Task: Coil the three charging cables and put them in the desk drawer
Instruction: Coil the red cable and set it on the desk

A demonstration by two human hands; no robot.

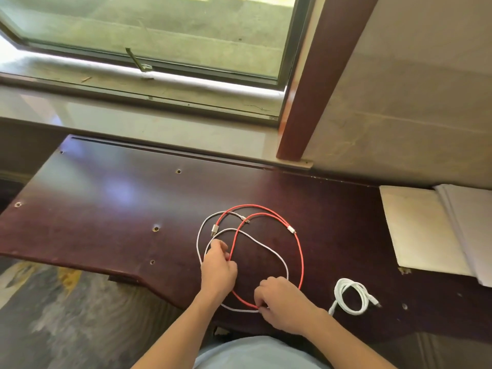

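A red cable [300,251] and a thin white cable [269,248] lie in wide, overlapping loops on the dark wooden desk [106,209]. My left hand [218,270] has its fingers curled on the strands at the loops' left side. At the near edge of the loops, my right hand [279,299] pinches the red and white strands together. A thicker white cable [351,295] lies coiled on the desk to the right, apart from both hands. No drawer shows in this view.
A stack of white papers [426,230] sits at the desk's right end. A window sill and a wooden post [314,102] run behind the desk. Patterned carpet [66,310] lies below the desk's left front edge.
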